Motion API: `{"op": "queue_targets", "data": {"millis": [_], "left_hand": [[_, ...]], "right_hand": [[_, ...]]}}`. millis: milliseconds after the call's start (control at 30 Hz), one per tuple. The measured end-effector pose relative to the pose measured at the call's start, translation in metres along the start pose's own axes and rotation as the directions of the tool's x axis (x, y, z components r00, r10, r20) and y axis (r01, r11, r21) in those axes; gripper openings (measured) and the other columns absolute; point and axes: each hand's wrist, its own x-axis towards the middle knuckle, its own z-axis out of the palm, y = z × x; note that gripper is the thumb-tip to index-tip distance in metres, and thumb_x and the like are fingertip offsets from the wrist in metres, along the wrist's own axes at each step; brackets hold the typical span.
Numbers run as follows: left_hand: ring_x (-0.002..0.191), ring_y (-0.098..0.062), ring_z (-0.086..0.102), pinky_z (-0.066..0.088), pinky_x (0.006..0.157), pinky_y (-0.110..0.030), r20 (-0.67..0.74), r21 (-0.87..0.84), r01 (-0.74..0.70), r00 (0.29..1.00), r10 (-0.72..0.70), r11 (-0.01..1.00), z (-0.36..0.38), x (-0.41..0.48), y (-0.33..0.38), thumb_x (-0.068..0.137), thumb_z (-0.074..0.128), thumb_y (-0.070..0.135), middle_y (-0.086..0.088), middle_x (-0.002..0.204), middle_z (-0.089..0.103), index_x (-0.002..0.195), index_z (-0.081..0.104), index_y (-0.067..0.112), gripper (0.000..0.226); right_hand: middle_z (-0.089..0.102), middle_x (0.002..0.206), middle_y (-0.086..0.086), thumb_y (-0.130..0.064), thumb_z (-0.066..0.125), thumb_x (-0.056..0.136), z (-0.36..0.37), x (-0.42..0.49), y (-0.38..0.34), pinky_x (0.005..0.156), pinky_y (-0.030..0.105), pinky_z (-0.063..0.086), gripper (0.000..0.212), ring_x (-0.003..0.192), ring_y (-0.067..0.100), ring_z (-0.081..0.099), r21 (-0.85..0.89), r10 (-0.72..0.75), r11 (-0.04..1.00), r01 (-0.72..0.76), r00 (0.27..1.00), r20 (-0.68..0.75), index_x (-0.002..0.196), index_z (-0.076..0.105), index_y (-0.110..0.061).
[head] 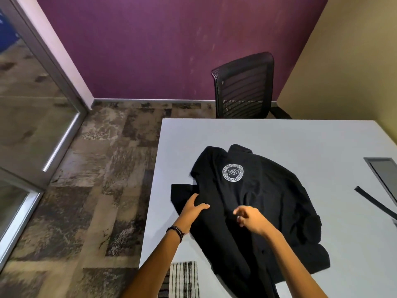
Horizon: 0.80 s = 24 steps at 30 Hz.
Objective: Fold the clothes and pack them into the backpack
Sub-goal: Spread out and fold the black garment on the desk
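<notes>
At the near edge of the pale grey surface (pixel 300 134), a striped black-and-white cloth (pixel 183 278) hung partly over the rim, just beside the person's left forearm. Just beyond it, the left hand (pixel 192 211) lay flat with fingers spread on the left side of a black collared shirt with a round white emblem (pixel 257 207), pressing it down rather than gripping. The right hand (pixel 250 217) hovered over the shirt's middle, fingers loosely curled and half open; whether it pinched any fabric could not be told. The shirt sprawled back-up across the surface's near-left part, collar pointing to the far edge, one sleeve bunched toward the left edge and the hem trailing over the near edge. Folding seemed barely begun, and no backpack was in view. The risk was that the overhanging hem could drag the limp fabric off the near edge, or an uneven fold could trap the crumpled sleeve. Beyond the far edge stood a black mesh office chair (pixel 243 87).
</notes>
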Motion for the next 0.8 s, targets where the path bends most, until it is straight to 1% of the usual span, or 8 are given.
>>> {"op": "queue_targets", "data": {"millis": [133,300,433,533,567,633,667,800], "left_hand": [[0.099,-0.009,0.056,0.048,0.078,-0.014,0.088,-0.013,-0.062,0.994,0.063,0.998,0.000,-0.015,0.028,0.085,0.052,-0.005,0.000,0.118,0.055,0.112,0.051,0.026,0.041],[0.114,-0.014,0.047,0.041,0.099,-0.023,0.411,0.269,-0.197,0.909,0.073,0.943,0.009,-0.036,0.065,0.080,0.051,-0.007,0.009,0.118,0.051,0.099,0.056,0.034,0.045],[0.113,-0.013,0.047,0.038,0.097,-0.017,0.611,0.440,-0.361,0.791,0.020,0.822,0.024,-0.055,0.089,0.078,0.051,-0.008,0.015,0.111,0.052,0.097,0.054,0.029,0.042],[0.122,-0.011,0.046,0.034,0.090,-0.007,0.694,0.547,-0.459,0.717,-0.072,0.700,0.034,-0.072,0.105,0.081,0.050,-0.006,0.003,0.129,0.051,0.105,0.055,0.019,0.036],[0.117,-0.006,0.050,0.034,0.084,-0.005,0.709,0.574,-0.488,0.698,-0.100,0.658,0.038,-0.078,0.109,0.081,0.050,-0.005,-0.001,0.131,0.051,0.108,0.055,0.016,0.035],[0.076,0.011,0.056,0.036,0.062,-0.001,0.735,0.600,-0.539,0.664,-0.140,0.590,0.046,-0.090,0.116,0.082,0.049,-0.005,-0.003,0.117,0.054,0.112,0.054,0.011,0.034],[0.058,0.010,0.051,0.035,0.054,-0.001,0.744,0.605,-0.559,0.650,-0.154,0.567,0.050,-0.095,0.118,0.082,0.048,-0.006,-0.002,0.107,0.054,0.112,0.055,0.010,0.034],[0.050,-0.003,0.042,0.034,0.048,-0.009,0.787,0.593,-0.636,0.588,-0.188,0.494,0.066,-0.105,0.117,0.079,0.050,-0.004,-0.005,0.082,0.054,0.108,0.056,0.014,0.035]], "right_hand": [[0.059,0.107,0.011,0.006,0.051,0.081,-0.024,0.009,-0.005,0.084,0.022,0.043,0.034,0.095,0.025,0.060,-0.007,-0.156,0.987,0.161,0.948,-0.276,0.108,0.064,-0.009],[0.040,0.135,0.004,0.010,0.047,0.077,-0.060,0.000,-0.028,0.100,0.030,0.043,0.060,0.123,0.019,0.044,-0.082,-0.376,0.924,0.373,0.848,-0.374,0.131,0.048,-0.015],[0.022,0.153,0.006,0.009,0.050,0.081,-0.079,-0.004,-0.052,0.116,0.037,0.021,0.069,0.143,0.025,0.016,-0.395,-0.532,0.798,0.455,0.840,-0.105,0.139,0.041,-0.027],[0.009,0.158,0.005,0.015,0.049,0.080,-0.085,-0.006,-0.059,0.118,0.041,0.012,0.069,0.146,0.026,0.001,-0.592,-0.402,0.686,0.424,0.898,0.177,0.133,0.049,-0.029],[0.012,0.157,0.005,0.017,0.046,0.079,-0.086,-0.009,-0.060,0.117,0.041,0.015,0.068,0.146,0.025,0.004,-0.574,-0.352,0.702,0.422,0.906,0.236,0.129,0.054,-0.029],[0.029,0.151,0.004,0.021,0.038,0.077,-0.087,-0.018,-0.061,0.113,0.036,0.025,0.067,0.141,0.023,0.023,-0.505,-0.284,0.759,0.411,0.907,0.311,0.121,0.061,-0.024],[0.039,0.146,0.003,0.020,0.035,0.076,-0.087,-0.020,-0.061,0.110,0.032,0.029,0.065,0.136,0.022,0.033,-0.476,-0.257,0.788,0.390,0.911,0.321,0.118,0.063,-0.021],[0.052,0.135,0.001,-0.006,0.040,0.093,-0.078,-0.024,-0.060,0.110,0.036,0.034,0.037,0.125,0.019,0.047,-0.433,-0.201,0.823,0.368,0.901,0.384,0.121,0.060,-0.021]]}}
